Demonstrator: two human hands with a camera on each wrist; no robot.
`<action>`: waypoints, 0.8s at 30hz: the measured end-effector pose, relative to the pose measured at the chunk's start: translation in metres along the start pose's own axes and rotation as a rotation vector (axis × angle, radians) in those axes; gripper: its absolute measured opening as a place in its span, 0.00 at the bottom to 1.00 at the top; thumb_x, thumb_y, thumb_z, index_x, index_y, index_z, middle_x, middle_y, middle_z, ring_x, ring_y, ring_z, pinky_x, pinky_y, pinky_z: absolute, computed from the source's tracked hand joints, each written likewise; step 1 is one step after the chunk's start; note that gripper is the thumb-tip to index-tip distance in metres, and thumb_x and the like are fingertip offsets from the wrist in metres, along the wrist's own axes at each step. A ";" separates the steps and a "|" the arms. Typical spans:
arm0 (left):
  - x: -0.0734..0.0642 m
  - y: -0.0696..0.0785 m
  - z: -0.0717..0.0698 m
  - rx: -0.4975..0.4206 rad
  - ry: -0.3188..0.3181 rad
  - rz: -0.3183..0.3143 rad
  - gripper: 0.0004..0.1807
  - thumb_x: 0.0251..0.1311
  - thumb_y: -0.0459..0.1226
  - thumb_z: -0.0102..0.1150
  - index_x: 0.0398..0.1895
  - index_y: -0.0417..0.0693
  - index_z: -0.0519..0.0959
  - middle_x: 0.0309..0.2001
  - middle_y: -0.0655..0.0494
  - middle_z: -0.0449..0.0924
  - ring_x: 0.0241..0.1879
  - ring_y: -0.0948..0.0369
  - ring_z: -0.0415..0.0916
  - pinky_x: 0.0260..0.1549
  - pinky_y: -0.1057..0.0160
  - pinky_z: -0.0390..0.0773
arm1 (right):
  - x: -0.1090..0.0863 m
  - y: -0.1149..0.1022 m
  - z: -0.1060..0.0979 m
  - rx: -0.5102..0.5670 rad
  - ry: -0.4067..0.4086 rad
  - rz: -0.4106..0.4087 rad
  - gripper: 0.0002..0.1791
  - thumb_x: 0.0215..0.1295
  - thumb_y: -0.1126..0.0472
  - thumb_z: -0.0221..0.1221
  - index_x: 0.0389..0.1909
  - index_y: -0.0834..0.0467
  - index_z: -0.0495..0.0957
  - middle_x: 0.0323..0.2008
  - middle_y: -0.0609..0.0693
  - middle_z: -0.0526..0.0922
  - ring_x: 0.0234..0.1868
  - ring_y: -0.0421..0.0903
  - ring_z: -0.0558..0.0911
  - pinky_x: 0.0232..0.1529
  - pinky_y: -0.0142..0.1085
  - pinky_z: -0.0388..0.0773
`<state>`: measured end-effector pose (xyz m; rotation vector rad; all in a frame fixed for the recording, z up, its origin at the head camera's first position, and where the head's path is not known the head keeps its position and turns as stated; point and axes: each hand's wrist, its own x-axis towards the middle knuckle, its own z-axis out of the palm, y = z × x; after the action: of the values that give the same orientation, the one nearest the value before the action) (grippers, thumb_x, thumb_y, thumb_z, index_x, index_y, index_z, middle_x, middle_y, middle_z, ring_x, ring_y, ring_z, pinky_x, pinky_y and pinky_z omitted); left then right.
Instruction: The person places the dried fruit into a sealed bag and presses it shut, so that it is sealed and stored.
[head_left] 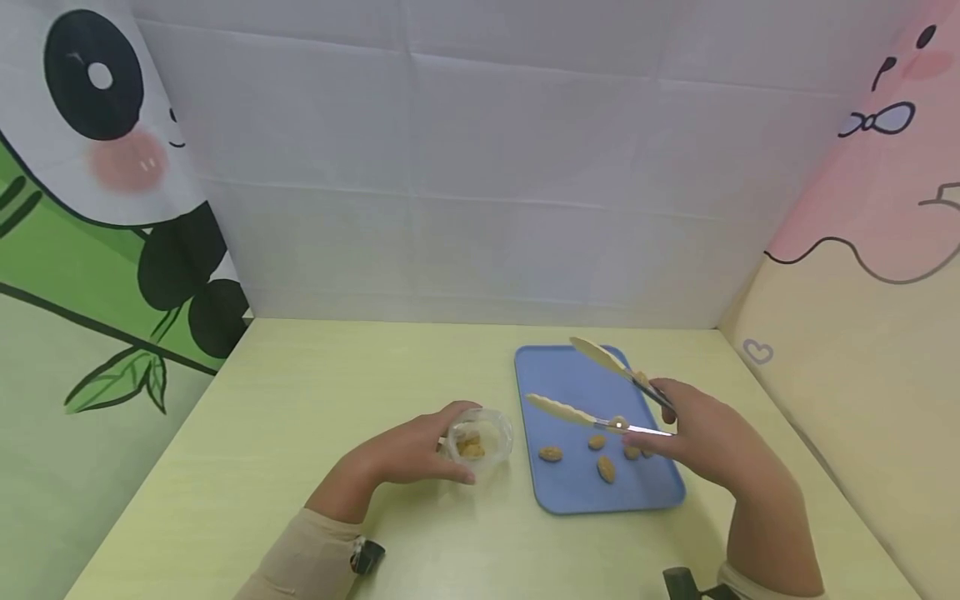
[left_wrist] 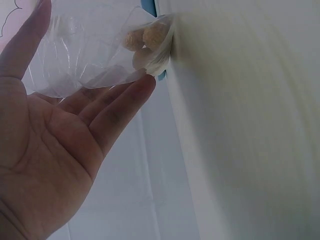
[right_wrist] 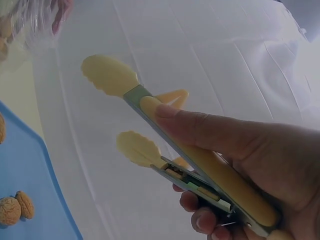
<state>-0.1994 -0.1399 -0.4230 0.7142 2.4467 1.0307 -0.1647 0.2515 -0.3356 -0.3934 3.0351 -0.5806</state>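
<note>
My left hand [head_left: 408, 450] holds a clear plastic bag [head_left: 498, 437], thumb on one side and fingers on the other. The mouth of the bag faces up, and its bottom meets the tabletop in the left wrist view. Several wrinkled brown nuts [left_wrist: 156, 35] lie in the bottom of it. A pair of tongs [right_wrist: 109, 76] with cream scalloped tips and metal arms is gripped in my right hand [head_left: 716, 437]. Its tips are spread apart over the blue tray [head_left: 551, 492], nothing between them. More brown nuts [head_left: 551, 453] lie scattered on the tray's near half.
The pale yellow table [head_left: 360, 367] carries the tray, right of the bag. A white sheet [head_left: 480, 167] rises behind the table. Printed cartoon panels border it: a panda panel [head_left: 97, 275] on the left and a pink panel [head_left: 885, 200] on the right.
</note>
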 end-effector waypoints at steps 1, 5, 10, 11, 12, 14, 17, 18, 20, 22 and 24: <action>0.000 0.000 0.000 -0.001 0.000 0.000 0.50 0.50 0.57 0.72 0.74 0.69 0.53 0.56 0.57 0.74 0.51 0.61 0.72 0.52 0.54 0.73 | 0.000 0.001 -0.001 -0.001 -0.010 0.008 0.38 0.47 0.22 0.60 0.44 0.49 0.71 0.33 0.48 0.73 0.26 0.43 0.69 0.27 0.37 0.66; -0.001 0.001 0.000 0.001 -0.002 -0.006 0.51 0.50 0.57 0.72 0.74 0.69 0.53 0.56 0.57 0.74 0.50 0.61 0.72 0.51 0.54 0.73 | -0.001 0.002 -0.002 0.001 -0.070 0.044 0.43 0.46 0.22 0.61 0.48 0.55 0.72 0.33 0.48 0.76 0.29 0.43 0.72 0.29 0.37 0.68; -0.002 0.003 -0.001 0.011 -0.003 -0.008 0.52 0.50 0.57 0.71 0.75 0.66 0.52 0.56 0.56 0.74 0.49 0.60 0.72 0.49 0.54 0.73 | -0.003 0.001 -0.001 0.043 -0.144 0.063 0.39 0.47 0.28 0.66 0.45 0.56 0.71 0.28 0.47 0.73 0.28 0.43 0.71 0.28 0.38 0.66; -0.002 0.003 -0.001 0.013 -0.004 -0.008 0.52 0.50 0.57 0.71 0.75 0.66 0.52 0.56 0.56 0.74 0.49 0.60 0.72 0.49 0.55 0.73 | -0.003 0.001 0.000 0.049 -0.153 0.059 0.37 0.47 0.29 0.67 0.43 0.55 0.71 0.26 0.47 0.72 0.26 0.43 0.70 0.27 0.37 0.65; -0.002 0.004 -0.001 0.014 -0.004 -0.009 0.52 0.50 0.57 0.71 0.75 0.65 0.52 0.56 0.56 0.74 0.49 0.60 0.72 0.49 0.54 0.73 | -0.003 0.001 0.001 0.053 -0.163 0.053 0.36 0.46 0.30 0.68 0.40 0.55 0.70 0.25 0.46 0.70 0.25 0.43 0.69 0.26 0.37 0.64; -0.002 0.005 -0.001 0.011 -0.004 -0.011 0.52 0.50 0.57 0.71 0.75 0.65 0.52 0.56 0.55 0.74 0.49 0.60 0.72 0.49 0.54 0.72 | -0.003 0.000 0.003 0.055 -0.179 0.050 0.33 0.46 0.32 0.69 0.35 0.53 0.68 0.23 0.46 0.68 0.24 0.42 0.67 0.25 0.37 0.63; -0.003 0.006 -0.001 -0.002 -0.007 -0.013 0.52 0.51 0.57 0.71 0.75 0.66 0.52 0.56 0.55 0.74 0.49 0.60 0.72 0.49 0.54 0.73 | -0.003 -0.001 0.007 0.049 -0.207 0.053 0.31 0.45 0.35 0.71 0.31 0.52 0.66 0.22 0.45 0.68 0.24 0.42 0.67 0.26 0.37 0.63; -0.003 0.007 -0.001 -0.008 -0.007 -0.013 0.51 0.51 0.57 0.71 0.75 0.66 0.52 0.56 0.55 0.73 0.49 0.60 0.71 0.49 0.54 0.73 | -0.003 -0.001 0.008 0.043 -0.218 0.057 0.30 0.45 0.36 0.71 0.31 0.52 0.66 0.23 0.45 0.69 0.25 0.42 0.68 0.26 0.37 0.63; -0.004 0.008 -0.001 -0.012 -0.008 -0.016 0.51 0.50 0.57 0.71 0.75 0.66 0.52 0.56 0.55 0.73 0.49 0.60 0.71 0.49 0.53 0.73 | -0.003 -0.002 0.010 0.039 -0.236 0.063 0.28 0.45 0.39 0.72 0.32 0.51 0.67 0.24 0.45 0.70 0.27 0.43 0.69 0.28 0.38 0.64; -0.005 0.009 -0.001 -0.014 -0.007 -0.017 0.51 0.50 0.57 0.71 0.75 0.66 0.52 0.56 0.54 0.73 0.49 0.59 0.71 0.49 0.53 0.73 | -0.002 -0.003 0.012 0.035 -0.249 0.061 0.27 0.45 0.41 0.72 0.32 0.51 0.68 0.23 0.45 0.71 0.27 0.43 0.69 0.29 0.38 0.64; -0.005 0.009 -0.001 -0.010 -0.006 -0.018 0.51 0.50 0.57 0.71 0.75 0.66 0.52 0.56 0.54 0.73 0.49 0.59 0.71 0.49 0.53 0.73 | -0.001 -0.003 0.013 0.024 -0.256 0.048 0.25 0.45 0.43 0.73 0.31 0.51 0.68 0.23 0.45 0.70 0.27 0.43 0.69 0.28 0.38 0.64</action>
<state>-0.1934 -0.1383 -0.4145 0.6896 2.4366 1.0317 -0.1615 0.2445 -0.3462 -0.3624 2.7829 -0.5187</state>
